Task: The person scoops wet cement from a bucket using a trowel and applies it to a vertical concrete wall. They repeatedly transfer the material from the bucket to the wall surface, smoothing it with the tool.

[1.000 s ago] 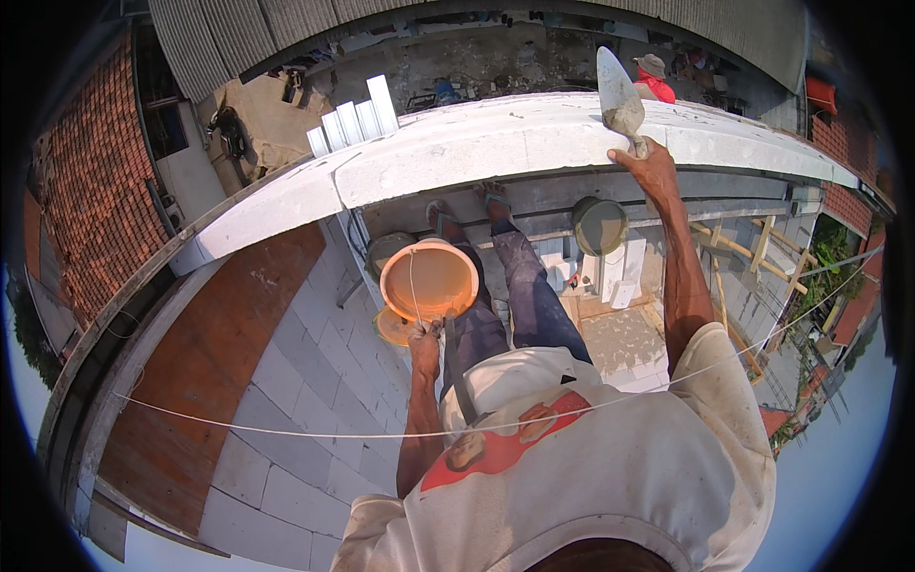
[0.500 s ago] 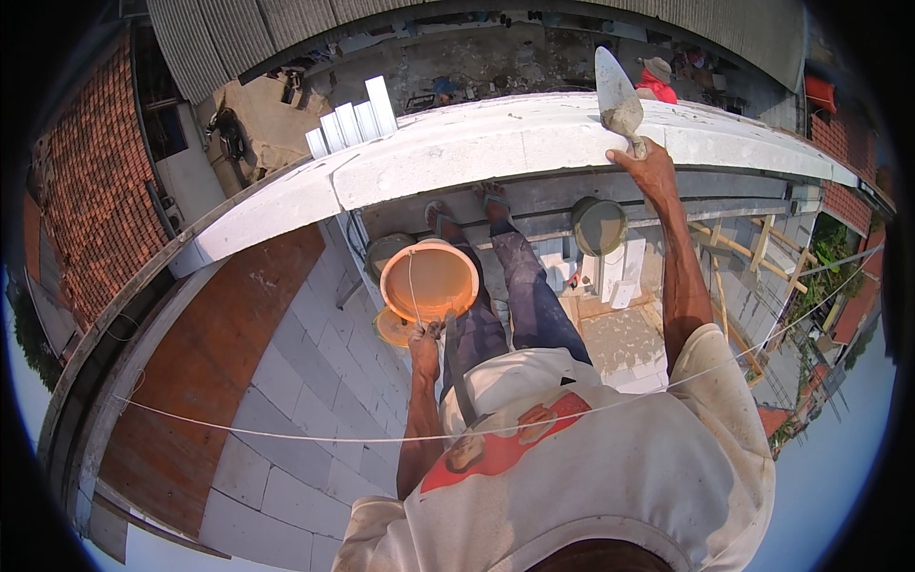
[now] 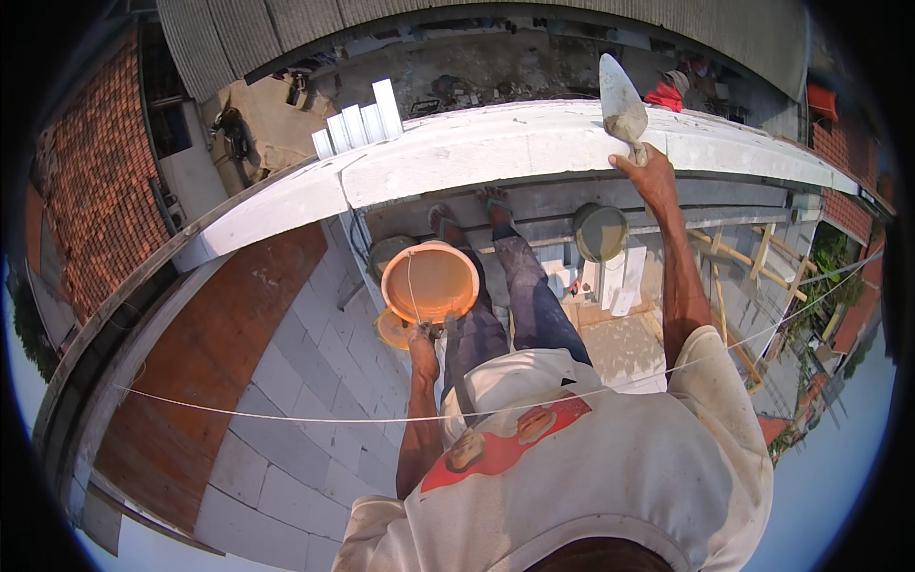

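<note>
My left hand (image 3: 423, 345) is closed at the near rim of an orange bucket (image 3: 459, 307), where its thin handle comes down across the opening. The bucket tilts so that its inside shows, stained with a pale film. In my right hand (image 3: 650, 176) is a pointed trowel (image 3: 620, 91), gripped by its handle. Its blade points away from me above the white block wall (image 3: 496, 157), with grey mortar stuck near its base. My right fingers are beside the wall's near edge; whether they touch it I cannot tell.
Several white block pieces (image 3: 360, 124) stand on the wall's left part. A mortar-filled bucket (image 3: 601, 233) stands beyond my legs. A taut string (image 3: 315, 418) crosses in front of my chest. Beyond the wall, at a lower level, is a person in red (image 3: 664, 95). Wooden framing (image 3: 758, 253) lies right.
The person in red beyond the wall has shifted a little to the right. My view has moved slightly; both hands keep their holds, with the trowel almost in the same place.
</note>
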The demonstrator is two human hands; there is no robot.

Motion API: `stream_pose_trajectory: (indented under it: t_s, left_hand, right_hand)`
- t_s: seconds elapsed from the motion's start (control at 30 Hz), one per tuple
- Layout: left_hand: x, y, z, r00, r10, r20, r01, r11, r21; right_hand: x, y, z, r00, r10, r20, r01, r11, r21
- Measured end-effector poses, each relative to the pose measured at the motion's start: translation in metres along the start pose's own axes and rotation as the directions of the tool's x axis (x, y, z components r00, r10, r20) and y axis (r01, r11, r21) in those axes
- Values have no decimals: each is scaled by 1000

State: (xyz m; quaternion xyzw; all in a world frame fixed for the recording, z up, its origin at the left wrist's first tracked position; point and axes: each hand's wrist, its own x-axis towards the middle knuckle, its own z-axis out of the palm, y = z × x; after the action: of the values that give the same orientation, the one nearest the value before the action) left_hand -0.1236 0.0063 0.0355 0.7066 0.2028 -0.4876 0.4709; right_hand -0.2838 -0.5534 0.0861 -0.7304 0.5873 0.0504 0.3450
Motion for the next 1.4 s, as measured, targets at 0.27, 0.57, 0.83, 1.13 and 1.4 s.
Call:
stream_pose_trajectory:
  t_s: [0.27, 0.57, 0.83, 1.13, 1.4]
  left_hand:
    - [-3, 1, 0, 999, 25, -42, -25, 1000, -1]
    - [7, -9, -22, 1000, 14, 17, -10, 976, -216]
    - [-5, 7, -15, 1000, 12, 4, -11, 987, -160]
    - [-19, 25, -2, 998, 49, -32, -49, 999, -4]
    - [-18, 19, -12, 990, 137, -16, -136, 989, 55]
  right_hand:
    - [-96, -145, 50, 842, -215, 495, 155, 975, 160]
    - [-194, -321, 143, 301, -682, 667, 395, 726, 564]
    - [-168, -254, 157, 261, -717, 646, 564, 657, 501]
    - [-147, -115, 103, 468, -241, 850, 300, 948, 104]
    - [-159, -17, 104, 626, -71, 776, 95, 995, 15]
